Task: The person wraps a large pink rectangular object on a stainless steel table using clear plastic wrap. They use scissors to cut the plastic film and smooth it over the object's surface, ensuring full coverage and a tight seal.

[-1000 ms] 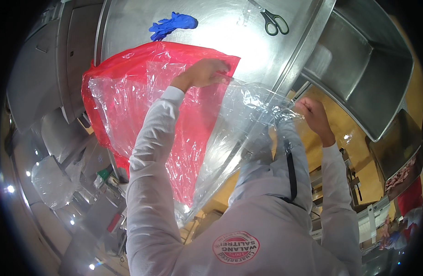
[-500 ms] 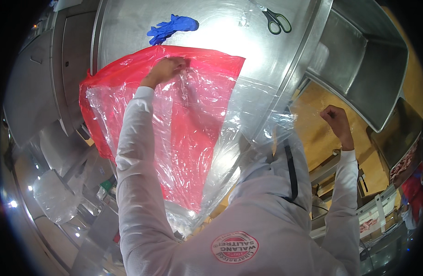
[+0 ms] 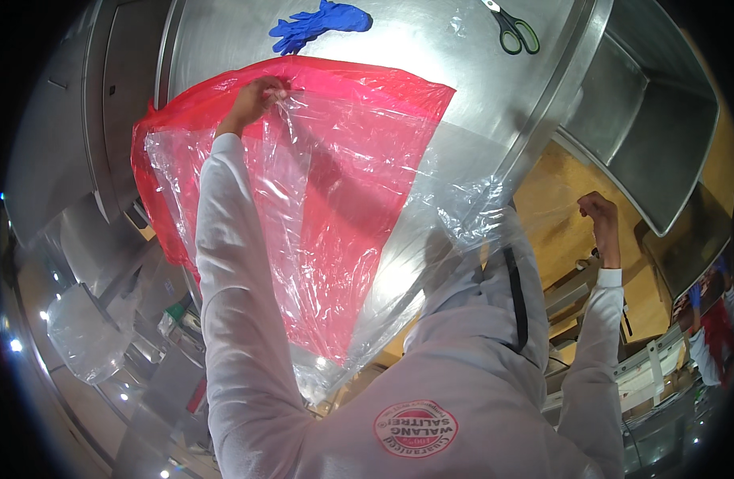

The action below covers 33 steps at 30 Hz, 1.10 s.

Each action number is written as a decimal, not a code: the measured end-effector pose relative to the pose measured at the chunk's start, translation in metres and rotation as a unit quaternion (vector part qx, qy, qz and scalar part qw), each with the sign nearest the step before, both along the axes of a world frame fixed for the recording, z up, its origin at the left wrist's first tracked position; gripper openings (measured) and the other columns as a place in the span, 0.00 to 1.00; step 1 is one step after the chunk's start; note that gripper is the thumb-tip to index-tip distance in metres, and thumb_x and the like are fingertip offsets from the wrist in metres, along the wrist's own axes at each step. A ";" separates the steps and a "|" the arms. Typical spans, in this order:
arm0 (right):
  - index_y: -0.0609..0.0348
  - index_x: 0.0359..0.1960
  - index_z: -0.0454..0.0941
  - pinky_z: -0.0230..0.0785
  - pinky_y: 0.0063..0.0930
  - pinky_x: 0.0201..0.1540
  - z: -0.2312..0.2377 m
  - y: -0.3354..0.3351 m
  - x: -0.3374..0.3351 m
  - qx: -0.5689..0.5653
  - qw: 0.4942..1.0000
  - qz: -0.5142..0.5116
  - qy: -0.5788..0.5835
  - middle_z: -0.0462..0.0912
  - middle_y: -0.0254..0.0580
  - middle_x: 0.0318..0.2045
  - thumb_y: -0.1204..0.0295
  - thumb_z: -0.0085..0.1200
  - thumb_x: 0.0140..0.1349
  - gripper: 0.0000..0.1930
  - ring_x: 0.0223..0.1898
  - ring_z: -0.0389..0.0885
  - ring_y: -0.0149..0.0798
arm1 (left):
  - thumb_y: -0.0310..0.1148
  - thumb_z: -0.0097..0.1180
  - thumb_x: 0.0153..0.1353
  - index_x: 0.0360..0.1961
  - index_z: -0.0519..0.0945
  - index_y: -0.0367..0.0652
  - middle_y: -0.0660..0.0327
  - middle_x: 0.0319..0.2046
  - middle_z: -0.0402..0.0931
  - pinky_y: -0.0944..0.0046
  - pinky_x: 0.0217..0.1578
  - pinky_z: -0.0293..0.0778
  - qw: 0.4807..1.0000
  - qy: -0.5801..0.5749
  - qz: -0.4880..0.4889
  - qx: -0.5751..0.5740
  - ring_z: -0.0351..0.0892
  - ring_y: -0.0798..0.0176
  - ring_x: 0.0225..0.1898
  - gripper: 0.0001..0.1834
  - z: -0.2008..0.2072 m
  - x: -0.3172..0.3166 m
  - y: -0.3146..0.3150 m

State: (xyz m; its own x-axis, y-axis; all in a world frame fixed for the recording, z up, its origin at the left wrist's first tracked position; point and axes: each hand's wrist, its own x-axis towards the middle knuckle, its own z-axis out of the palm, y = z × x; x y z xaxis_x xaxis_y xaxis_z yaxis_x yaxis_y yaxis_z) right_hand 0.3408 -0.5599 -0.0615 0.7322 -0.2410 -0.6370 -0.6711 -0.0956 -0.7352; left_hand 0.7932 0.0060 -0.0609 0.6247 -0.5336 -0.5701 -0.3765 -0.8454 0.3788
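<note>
A large clear plastic sheet or bag [image 3: 477, 209] stretches between my two hands, wrinkled and see-through. My left hand [image 3: 255, 102] pinches its upper edge over a red plastic sheet or bag [image 3: 367, 81], which is spread on the steel table [image 3: 419, 46]. Out to the right, past the table edge, my right hand [image 3: 601, 219] is closed, with the clear plastic running taut toward its fingers. The clear layer covers much of the red one and hangs over the near table edge in front of my body.
Blue gloves [image 3: 319, 25] lie crumpled beyond the red plastic. Scissors [image 3: 512, 30] with black and green handles rest at the far right of the table. A deep steel bin [image 3: 670, 128] stands to the right. Another person's red clothing [image 3: 716, 339] shows at the far right.
My left hand has shifted left along the red plastic, drawing the edge of the clear plastic with it. The right hand stays raised at the right; the whole view has shifted slightly.
</note>
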 end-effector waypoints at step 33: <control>0.60 0.36 0.73 0.72 0.26 0.38 -0.043 0.055 -0.002 0.068 0.941 -0.331 -0.033 0.75 0.34 0.27 0.68 0.49 0.65 0.08 0.30 0.76 0.30 | 0.36 0.60 0.59 0.27 0.80 0.47 0.71 0.22 0.75 0.76 0.19 0.62 0.822 0.038 0.516 -0.237 0.70 0.78 0.20 0.06 -0.076 0.000 0.039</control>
